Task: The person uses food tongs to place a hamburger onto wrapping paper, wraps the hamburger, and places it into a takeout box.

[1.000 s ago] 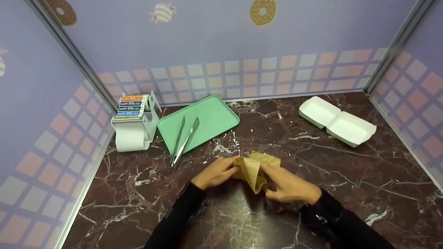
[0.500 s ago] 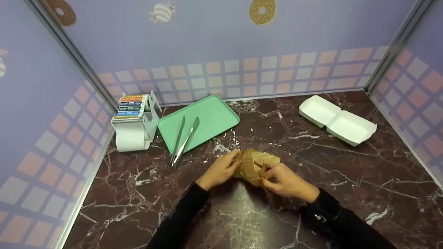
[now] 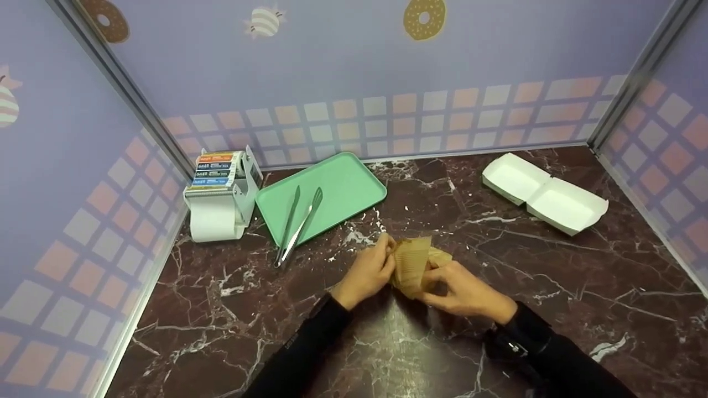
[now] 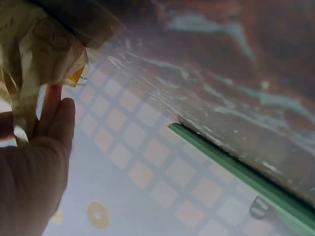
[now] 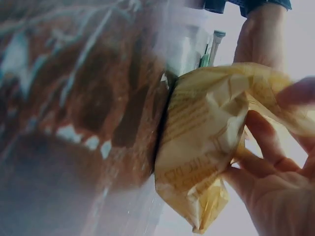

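A crumpled sheet of tan printed wrapping paper (image 3: 412, 266), bundled and folded, lies on the marble-patterned table between the two hands. My left hand (image 3: 366, 276) holds its left side; in the left wrist view a fold of the paper (image 4: 37, 54) runs between thumb and fingers. My right hand (image 3: 467, 293) pinches a raised flap on the near right side, thumb over it and fingers beneath. Lettering shows on the paper (image 5: 202, 132) in the right wrist view. A small orange-yellow patch (image 4: 77, 73) peeks out at one edge; whatever is inside stays hidden.
Metal tongs (image 3: 298, 226) lie across a green tray (image 3: 348, 188) at the back left. Beside it stands a white dispenser (image 3: 215, 199) with a paper roll. An unfolded white clamshell box (image 3: 545, 193) sits at the back right. Patterned walls enclose the table (image 3: 221, 342).
The left hand has moved slightly right and up against the bundle. The paper's near flap has been lifted and folded upward, and the bundle looks more compact.
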`<state>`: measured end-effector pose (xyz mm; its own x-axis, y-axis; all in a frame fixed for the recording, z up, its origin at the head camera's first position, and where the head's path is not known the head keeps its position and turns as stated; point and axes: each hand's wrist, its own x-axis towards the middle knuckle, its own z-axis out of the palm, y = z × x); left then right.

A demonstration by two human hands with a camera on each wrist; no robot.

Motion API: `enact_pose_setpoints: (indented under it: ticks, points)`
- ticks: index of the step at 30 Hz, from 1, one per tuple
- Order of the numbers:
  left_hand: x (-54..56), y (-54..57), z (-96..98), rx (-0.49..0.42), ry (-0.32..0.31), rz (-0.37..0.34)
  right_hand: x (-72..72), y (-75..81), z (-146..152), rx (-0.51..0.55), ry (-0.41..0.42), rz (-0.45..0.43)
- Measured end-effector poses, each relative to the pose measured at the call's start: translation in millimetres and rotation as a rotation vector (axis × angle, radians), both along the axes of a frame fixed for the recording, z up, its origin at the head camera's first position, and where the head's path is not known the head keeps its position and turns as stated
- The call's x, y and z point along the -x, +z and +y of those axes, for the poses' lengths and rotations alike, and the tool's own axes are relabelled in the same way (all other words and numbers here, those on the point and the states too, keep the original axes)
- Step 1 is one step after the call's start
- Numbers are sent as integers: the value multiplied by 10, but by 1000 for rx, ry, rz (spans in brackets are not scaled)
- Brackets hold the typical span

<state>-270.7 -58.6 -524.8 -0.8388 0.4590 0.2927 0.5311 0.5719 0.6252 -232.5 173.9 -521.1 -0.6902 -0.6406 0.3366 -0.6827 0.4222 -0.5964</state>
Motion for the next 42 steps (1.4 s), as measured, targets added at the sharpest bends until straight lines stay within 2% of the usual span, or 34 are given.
enact_pose_setpoints:
  ticks: [3,8,11,15,19,22,26,28,32,34,36,42]
  points:
    - [1,-14,76,17,52,67,16,-7,-5,31,-15,-9]
    - [-10,-67,182,25,100,159,41,-28,-15,75,-74,-54]
    - [-10,-95,231,38,117,233,37,-40,-19,83,-133,-81]
    - [-11,-121,269,72,121,311,16,-64,-37,115,-204,-61]
    - [-23,-146,269,77,107,339,-21,-97,-78,209,-236,-45]
    - [-21,-161,260,73,89,336,-56,-117,-123,228,-289,22]
    - [4,-170,243,113,78,338,-99,-136,-186,148,-393,156]
    - [18,-177,234,131,76,340,-113,-143,-208,95,-422,181]
    - [27,-187,233,142,71,353,-124,-148,-205,-93,-453,215]
    - [28,-193,238,145,72,358,-135,-152,-195,-193,-451,214]
    - [33,-189,245,154,74,357,-145,-159,-187,-249,-440,201]
    - [81,-150,301,150,93,317,-154,-156,-183,-262,-440,57]
